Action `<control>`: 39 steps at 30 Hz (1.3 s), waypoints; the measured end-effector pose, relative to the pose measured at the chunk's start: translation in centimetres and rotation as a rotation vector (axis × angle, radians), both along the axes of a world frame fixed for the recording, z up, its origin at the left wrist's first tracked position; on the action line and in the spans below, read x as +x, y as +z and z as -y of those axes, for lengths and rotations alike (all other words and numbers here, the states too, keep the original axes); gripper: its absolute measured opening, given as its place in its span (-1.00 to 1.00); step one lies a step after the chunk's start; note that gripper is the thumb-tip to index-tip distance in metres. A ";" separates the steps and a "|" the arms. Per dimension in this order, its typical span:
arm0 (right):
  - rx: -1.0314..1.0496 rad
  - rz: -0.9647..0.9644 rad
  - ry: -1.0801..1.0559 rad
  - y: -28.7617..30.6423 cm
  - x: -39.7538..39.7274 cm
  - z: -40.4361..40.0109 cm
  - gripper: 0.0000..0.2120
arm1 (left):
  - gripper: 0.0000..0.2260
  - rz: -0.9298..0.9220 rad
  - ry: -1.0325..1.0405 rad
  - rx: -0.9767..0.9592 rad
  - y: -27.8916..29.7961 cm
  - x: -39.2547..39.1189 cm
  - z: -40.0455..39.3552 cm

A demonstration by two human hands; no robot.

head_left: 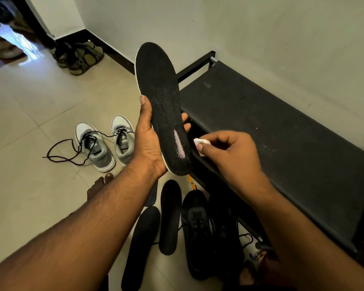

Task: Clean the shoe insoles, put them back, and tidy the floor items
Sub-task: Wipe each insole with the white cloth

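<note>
Left hand grips a black insole around its lower half, thumb on one edge and fingers behind. Its long axis is near upright, toe end up and leaning a little left. Just beside its heel end, the right hand pinches a small white tissue.

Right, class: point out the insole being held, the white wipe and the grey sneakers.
Held insole (162,106), head view: middle of its black top face.
White wipe (200,142), head view: the bit showing past the fingertips.
Grey sneakers (95,148), head view: tongue of the left-hand shoe.
</note>
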State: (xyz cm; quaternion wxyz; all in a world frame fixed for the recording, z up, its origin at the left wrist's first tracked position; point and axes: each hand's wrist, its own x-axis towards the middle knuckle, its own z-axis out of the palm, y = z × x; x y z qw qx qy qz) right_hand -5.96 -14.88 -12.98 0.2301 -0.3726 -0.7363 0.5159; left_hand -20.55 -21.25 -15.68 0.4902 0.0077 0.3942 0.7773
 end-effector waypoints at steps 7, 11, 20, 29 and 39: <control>0.643 -0.037 0.109 -0.8 -0.6 0.2 -0.83 | -0.42 0.085 -0.308 0.015 0.8 1.9 -0.1; 0.705 0.001 0.144 -1.4 -0.7 0.3 -0.85 | -0.40 0.091 -0.325 0.026 0.9 1.8 -0.1; 0.483 0.161 0.591 -0.2 -0.7 1.2 -0.83 | -0.35 0.052 -0.147 -0.118 0.5 -0.9 0.5; 0.404 -0.089 0.294 0.0 -0.3 -0.3 -0.85 | -0.43 0.081 -0.257 -0.083 0.6 0.1 0.2; 0.513 0.058 0.566 -0.3 -0.3 0.1 -0.88 | -0.40 0.100 -0.214 -0.098 0.3 -0.4 0.1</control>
